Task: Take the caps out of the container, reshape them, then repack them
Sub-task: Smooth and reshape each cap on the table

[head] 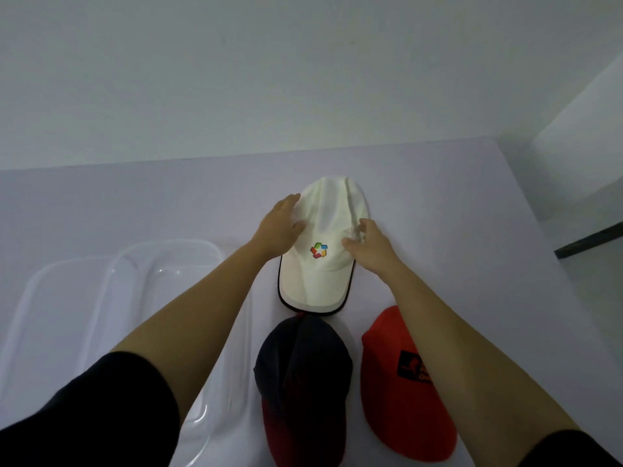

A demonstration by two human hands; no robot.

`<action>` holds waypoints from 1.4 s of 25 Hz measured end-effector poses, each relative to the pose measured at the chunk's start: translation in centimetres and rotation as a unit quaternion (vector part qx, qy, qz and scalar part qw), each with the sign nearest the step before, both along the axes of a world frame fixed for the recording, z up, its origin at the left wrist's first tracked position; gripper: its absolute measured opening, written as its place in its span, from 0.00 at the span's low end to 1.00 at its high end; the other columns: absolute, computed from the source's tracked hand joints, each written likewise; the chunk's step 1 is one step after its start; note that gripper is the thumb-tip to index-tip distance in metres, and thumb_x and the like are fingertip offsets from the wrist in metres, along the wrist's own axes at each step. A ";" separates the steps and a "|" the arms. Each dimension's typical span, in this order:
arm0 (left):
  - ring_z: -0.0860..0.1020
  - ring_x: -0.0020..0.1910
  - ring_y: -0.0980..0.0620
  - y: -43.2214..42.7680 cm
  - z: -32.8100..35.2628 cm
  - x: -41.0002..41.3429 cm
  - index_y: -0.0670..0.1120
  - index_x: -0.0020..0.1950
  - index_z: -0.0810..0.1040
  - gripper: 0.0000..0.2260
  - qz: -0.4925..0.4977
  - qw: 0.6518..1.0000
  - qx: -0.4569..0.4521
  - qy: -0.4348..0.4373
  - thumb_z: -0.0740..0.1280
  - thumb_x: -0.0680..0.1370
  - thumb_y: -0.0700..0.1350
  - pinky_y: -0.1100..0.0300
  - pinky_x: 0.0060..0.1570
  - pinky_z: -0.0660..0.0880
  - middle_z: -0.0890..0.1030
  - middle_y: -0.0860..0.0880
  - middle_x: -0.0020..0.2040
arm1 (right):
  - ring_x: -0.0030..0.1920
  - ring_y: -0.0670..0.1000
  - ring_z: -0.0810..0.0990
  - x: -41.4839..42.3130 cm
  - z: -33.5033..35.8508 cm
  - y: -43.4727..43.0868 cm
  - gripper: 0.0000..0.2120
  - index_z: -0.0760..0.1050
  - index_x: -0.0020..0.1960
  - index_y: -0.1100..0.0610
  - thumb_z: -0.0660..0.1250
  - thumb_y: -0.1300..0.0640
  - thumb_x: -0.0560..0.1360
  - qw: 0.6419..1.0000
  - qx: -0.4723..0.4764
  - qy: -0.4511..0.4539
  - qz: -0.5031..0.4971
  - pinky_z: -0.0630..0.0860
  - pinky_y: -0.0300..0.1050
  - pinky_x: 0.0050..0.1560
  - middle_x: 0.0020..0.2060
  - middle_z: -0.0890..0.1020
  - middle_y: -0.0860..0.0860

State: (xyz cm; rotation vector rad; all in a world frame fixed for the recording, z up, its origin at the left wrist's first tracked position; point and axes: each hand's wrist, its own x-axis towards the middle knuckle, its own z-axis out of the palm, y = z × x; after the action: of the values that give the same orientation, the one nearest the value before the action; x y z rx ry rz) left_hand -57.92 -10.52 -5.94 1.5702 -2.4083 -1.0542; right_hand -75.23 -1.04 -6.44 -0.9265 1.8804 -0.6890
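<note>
My left hand (pixel 279 227) lies flat and loose against the left side of the white cap (pixel 325 244). My right hand (pixel 367 244) pinches crown fabric on the right side. The cap sits mid-desk (pixel 472 210), brim toward me. I judge it light, with a soft crown that dents easily and a stiffer brim, so best to work the crown from both sides. The dark cap (pixel 303 372) and red cap (pixel 401 399) lie nearer me, and the clear container (pixel 111 298) is on the left.
</note>
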 end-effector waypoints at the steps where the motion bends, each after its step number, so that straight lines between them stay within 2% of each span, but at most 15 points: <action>1: 0.63 0.72 0.44 -0.6 -0.8 -0.4 0.44 0.75 0.57 0.26 -0.016 1.000 0.012 -0.006 0.61 0.79 0.46 0.52 0.69 0.60 0.64 0.44 0.74 | 0.67 0.55 0.70 0.0 -0.4 -0.3 0.29 0.58 0.73 0.58 0.65 0.57 0.75 1.000 -0.008 -0.014 -0.001 0.69 0.46 0.62 0.69 0.69 0.54; 3: 0.70 0.66 0.43 -1.1 -1.7 -0.8 0.46 0.73 0.62 0.24 -0.021 1.000 0.022 0.008 0.62 0.78 0.47 0.53 0.63 0.66 0.72 0.45 0.68 | 0.62 0.53 0.74 0.1 -0.9 -0.5 0.27 0.63 0.70 0.57 0.67 0.60 0.73 1.000 -0.026 -0.009 0.005 0.73 0.47 0.59 0.64 0.74 0.54; 6: 0.74 0.53 0.51 -1.1 -1.9 -0.2 0.50 0.68 0.70 0.17 0.030 0.996 0.039 0.073 0.61 0.79 0.47 0.63 0.50 0.68 0.78 0.51 0.55 | 0.53 0.50 0.76 0.4 -1.3 -0.8 0.23 0.69 0.66 0.58 0.68 0.60 0.73 0.997 -0.071 0.022 0.029 0.73 0.44 0.55 0.56 0.78 0.53; 8: 0.73 0.42 0.53 -1.2 -1.3 0.4 0.49 0.54 0.77 0.08 0.050 0.990 0.039 0.124 0.60 0.80 0.48 0.65 0.40 0.68 0.77 0.52 0.42 | 0.48 0.50 0.75 0.3 -1.3 -0.9 0.15 0.75 0.60 0.61 0.68 0.58 0.74 0.991 -0.108 0.058 0.056 0.71 0.42 0.50 0.49 0.78 0.53; 10: 0.70 0.33 0.53 -1.8 -0.4 1.0 0.45 0.37 0.73 0.14 0.064 0.983 0.041 0.164 0.60 0.80 0.49 0.63 0.35 0.66 0.72 0.51 0.32 | 0.41 0.51 0.73 -0.2 -1.1 -1.1 0.09 0.78 0.46 0.63 0.67 0.56 0.75 0.984 -0.135 0.094 0.062 0.67 0.37 0.40 0.40 0.76 0.55; 11: 0.69 0.32 0.53 -2.1 0.0 1.2 0.41 0.34 0.70 0.18 0.075 0.979 0.050 0.184 0.60 0.80 0.51 0.62 0.35 0.66 0.71 0.49 0.31 | 0.38 0.52 0.72 -0.5 -0.9 -1.3 0.11 0.77 0.41 0.64 0.67 0.55 0.75 0.981 -0.148 0.109 0.064 0.65 0.35 0.36 0.38 0.74 0.55; 14: 0.69 0.33 0.49 -2.7 1.3 1.5 0.35 0.35 0.69 0.24 0.118 0.956 0.092 0.253 0.61 0.78 0.56 0.55 0.37 0.67 0.70 0.44 0.33 | 0.37 0.49 0.70 -0.8 0.0 -2.1 0.15 0.72 0.35 0.60 0.64 0.53 0.77 0.976 -0.158 0.134 0.069 0.66 0.31 0.36 0.38 0.72 0.55; 16: 0.72 0.35 0.49 -2.8 2.6 1.3 0.36 0.37 0.71 0.24 0.134 0.934 0.125 0.307 0.62 0.77 0.57 0.55 0.39 0.70 0.73 0.44 0.34 | 0.41 0.47 0.72 -0.3 0.7 -2.4 0.11 0.72 0.41 0.57 0.60 0.52 0.79 0.984 -0.160 0.072 0.027 0.67 0.25 0.40 0.43 0.74 0.53; 17: 0.76 0.36 0.50 -2.7 3.3 1.1 0.38 0.38 0.73 0.21 0.124 0.922 0.147 0.337 0.63 0.76 0.56 0.57 0.40 0.72 0.76 0.46 0.35 | 0.42 0.46 0.73 0.0 1.1 -2.5 0.11 0.73 0.45 0.57 0.59 0.51 0.79 0.985 -0.173 0.030 -0.002 0.69 0.26 0.41 0.45 0.75 0.52; 19: 0.80 0.39 0.52 -2.4 4.7 0.8 0.44 0.44 0.76 0.11 0.082 0.903 0.185 0.380 0.67 0.74 0.52 0.60 0.40 0.77 0.80 0.49 0.40 | 0.42 0.46 0.74 0.6 1.8 -2.7 0.13 0.73 0.47 0.59 0.56 0.51 0.80 0.974 -0.219 -0.025 -0.049 0.73 0.36 0.45 0.43 0.77 0.52; 23: 0.79 0.44 0.53 -2.1 5.5 0.0 0.51 0.47 0.71 0.08 0.079 0.921 0.099 0.370 0.70 0.74 0.48 0.59 0.42 0.77 0.78 0.51 0.45 | 0.42 0.46 0.75 1.6 2.8 -3.1 0.12 0.69 0.43 0.54 0.52 0.52 0.82 0.952 -0.278 -0.086 -0.094 0.75 0.43 0.44 0.40 0.75 0.50; 27: 0.79 0.36 0.59 -2.5 5.6 0.4 0.48 0.43 0.76 0.06 0.085 0.945 0.056 0.311 0.67 0.77 0.49 0.66 0.38 0.76 0.80 0.52 0.39 | 0.40 0.43 0.76 2.3 3.1 -2.7 0.13 0.71 0.40 0.52 0.55 0.54 0.81 0.949 -0.264 -0.135 -0.106 0.75 0.37 0.41 0.38 0.77 0.47; 29: 0.78 0.32 0.58 -2.6 5.3 0.8 0.45 0.38 0.76 0.12 0.093 0.952 0.041 0.288 0.65 0.77 0.51 0.65 0.35 0.75 0.80 0.50 0.34 | 0.38 0.39 0.75 2.4 3.3 -2.5 0.11 0.72 0.40 0.51 0.57 0.53 0.80 0.955 -0.265 -0.105 -0.075 0.73 0.32 0.40 0.37 0.76 0.44; 32: 0.76 0.35 0.50 -2.1 4.9 0.9 0.39 0.37 0.75 0.18 0.105 0.954 0.018 0.279 0.63 0.79 0.51 0.57 0.38 0.73 0.77 0.43 0.35 | 0.45 0.36 0.77 2.5 3.5 -2.5 0.04 0.75 0.49 0.51 0.62 0.54 0.78 0.961 -0.274 -0.037 -0.013 0.75 0.31 0.46 0.45 0.79 0.41; 35: 0.75 0.44 0.53 -1.7 4.7 1.4 0.49 0.47 0.75 0.05 0.080 0.964 -0.033 0.251 0.65 0.77 0.50 0.61 0.43 0.73 0.76 0.50 0.45 | 0.44 0.37 0.77 2.3 3.8 -2.6 0.06 0.75 0.45 0.50 0.64 0.60 0.77 0.955 -0.292 -0.039 -0.031 0.74 0.33 0.47 0.43 0.79 0.42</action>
State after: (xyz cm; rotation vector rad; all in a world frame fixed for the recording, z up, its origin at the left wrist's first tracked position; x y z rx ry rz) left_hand -56.55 -12.23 -1.20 1.2592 -1.9246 -1.1570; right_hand -72.92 -3.60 -2.68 -1.1830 1.6614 -1.3442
